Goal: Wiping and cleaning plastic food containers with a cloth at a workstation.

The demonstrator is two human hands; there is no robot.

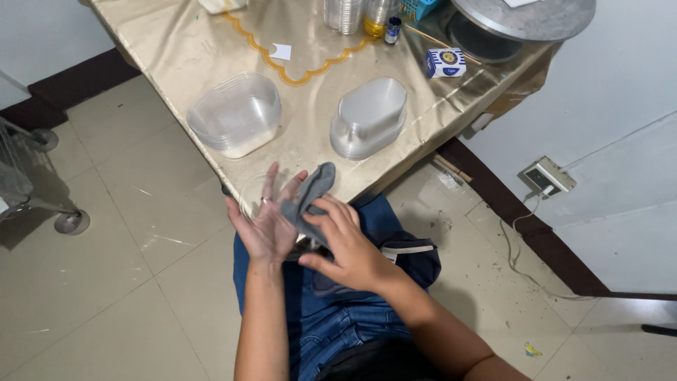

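My left hand [264, 226] is raised palm-up in front of me with its fingers spread, and it supports a thin clear plastic lid [247, 192] that is hard to make out against the floor. My right hand [349, 247] holds a grey cloth [314, 187] and presses it against the lid and my left palm. Both hands hover just below the near edge of the gold-covered table [310, 144], above my lap in blue jeans.
On the table stand a stack of clear plastic tubs [236, 113], an upturned stack of clear tubs [370, 116], a small blue-and-white box [446, 62], stacked cups [343, 14] and a round metal tray [525, 17]. A wall socket with cable [546, 176] sits right; a cart wheel [70, 222] left.
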